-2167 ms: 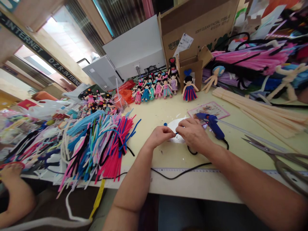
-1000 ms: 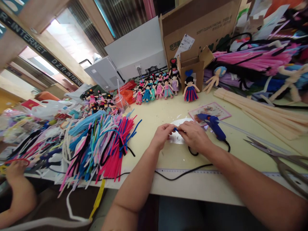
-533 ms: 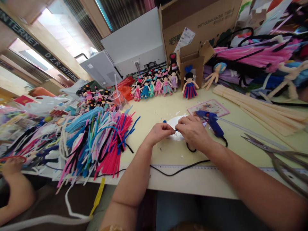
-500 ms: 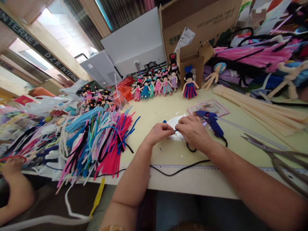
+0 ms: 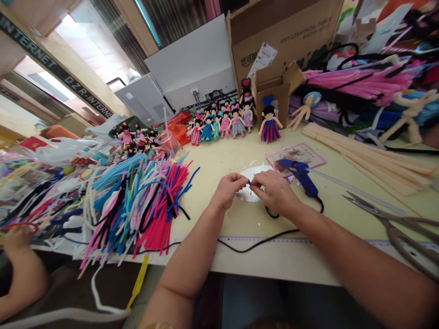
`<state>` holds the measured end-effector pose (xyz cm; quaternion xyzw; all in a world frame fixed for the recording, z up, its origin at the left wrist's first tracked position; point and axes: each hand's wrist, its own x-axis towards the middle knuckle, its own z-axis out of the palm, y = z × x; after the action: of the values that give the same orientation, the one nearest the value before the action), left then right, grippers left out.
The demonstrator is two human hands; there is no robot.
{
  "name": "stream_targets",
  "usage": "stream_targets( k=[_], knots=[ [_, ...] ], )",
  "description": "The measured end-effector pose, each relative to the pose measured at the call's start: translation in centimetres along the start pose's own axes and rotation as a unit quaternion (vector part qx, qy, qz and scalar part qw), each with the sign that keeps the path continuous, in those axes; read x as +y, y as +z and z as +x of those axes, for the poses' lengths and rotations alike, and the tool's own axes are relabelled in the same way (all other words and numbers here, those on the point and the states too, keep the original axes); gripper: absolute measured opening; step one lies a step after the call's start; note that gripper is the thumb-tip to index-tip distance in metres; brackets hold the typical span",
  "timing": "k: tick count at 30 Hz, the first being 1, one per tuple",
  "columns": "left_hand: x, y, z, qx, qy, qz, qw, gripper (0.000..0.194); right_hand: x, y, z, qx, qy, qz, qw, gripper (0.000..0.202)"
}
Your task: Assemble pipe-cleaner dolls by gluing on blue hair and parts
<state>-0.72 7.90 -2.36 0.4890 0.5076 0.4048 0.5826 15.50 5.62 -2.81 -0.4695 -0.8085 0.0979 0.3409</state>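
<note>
A small piece of dark blue pipe cleaner [image 5: 249, 182] is pinched between the fingertips of both hands over a shiny white oval sheet [image 5: 253, 195]. My left hand [image 5: 229, 188] holds it from the left with thumb and forefinger. My right hand [image 5: 275, 188] grips its other side, fingers bent and closed. Much of the piece is hidden by the fingers. Just beyond my right hand lies a blue glue gun [image 5: 302, 175] on its side, its black cord running under the forearm. A pink-edged picture card [image 5: 303, 156] lies behind the glue gun.
Large scissors [image 5: 387, 214] and cream pipe cleaners [image 5: 370, 153] lie right. Coloured pipe cleaners [image 5: 161, 214] heap up left. Several small dolls [image 5: 224, 121] and a doll in a blue-red skirt [image 5: 270, 125] stand behind, near cardboard boxes. Another person's hand [image 5: 18, 237] is at far left.
Both hands have shifted slightly, and their fingertips have come closer together around the blue piece. A small blue bit seen on the table beside my left hand no longer shows.
</note>
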Motion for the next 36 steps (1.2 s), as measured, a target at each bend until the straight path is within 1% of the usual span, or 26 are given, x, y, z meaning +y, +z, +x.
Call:
stream_targets(
  k=[4, 8, 11, 14, 20, 24, 27, 29, 30, 32, 34, 36],
  knots=[
    [-0.1, 0.6, -0.1, 0.007, -0.009, -0.047, 0.999, 0.027, -0.2, 0.4, 0.1, 0.001, 0.061, 0.077, 0.995, 0.014],
    [0.0, 1.0, -0.2, 0.012, -0.034, -0.098, 0.995, 0.031, -0.1, 0.5, 0.4, 0.001, 0.122, 0.194, 0.973, 0.014],
    [0.1, 1.1, -0.4, 0.019, -0.041, -0.122, 0.992, 0.034, 0.0, 0.6, 0.5, 0.005, 0.150, 0.259, 0.954, 0.016],
    [-0.1, 1.3, -0.4, 0.015, -0.037, -0.147, 0.988, 0.036, 0.0, 0.7, 0.6, 0.006, 0.177, 0.302, 0.937, 0.017],
    [-0.2, 1.5, -0.6, -0.003, -0.028, -0.169, 0.985, 0.036, -0.2, 0.9, 0.6, 0.019, 0.193, 0.359, 0.913, 0.016],
    [0.0, 1.2, -0.5, 0.004, -0.019, -0.134, 0.991, 0.030, -0.4, 0.4, 0.7, 0.009, 0.210, 0.385, 0.898, 0.016],
    [0.2, 0.3, -0.2, 0.039, 0.021, -0.095, 0.994, 0.014, -0.5, -0.3, 0.8, -0.001, 0.227, 0.399, 0.888, 0.016],
    [0.4, -0.3, -0.1, 0.046, 0.044, -0.050, 0.997, 0.008, -0.4, -0.6, 0.8, -0.010, 0.241, 0.401, 0.884, 0.018],
    [0.6, -0.6, -0.1, 0.037, 0.048, -0.023, 0.998, 0.007, -0.4, -0.7, 0.7, -0.017, 0.246, 0.401, 0.882, 0.018],
    [0.8, -1.1, -0.2, 0.000, 0.054, 0.031, 0.998, 0.012, -0.3, -0.7, 0.7, -0.037, 0.249, 0.400, 0.881, 0.018],
    [1.0, -1.3, -0.3, -0.043, 0.065, 0.080, 0.994, 0.019, -0.2, -0.5, 0.6, -0.062, 0.246, 0.395, 0.883, 0.018],
    [1.1, -1.3, -0.4, -0.072, 0.072, 0.119, 0.988, 0.022, -0.1, -0.3, 0.6, -0.082, 0.238, 0.383, 0.889, 0.018]
  ],
)
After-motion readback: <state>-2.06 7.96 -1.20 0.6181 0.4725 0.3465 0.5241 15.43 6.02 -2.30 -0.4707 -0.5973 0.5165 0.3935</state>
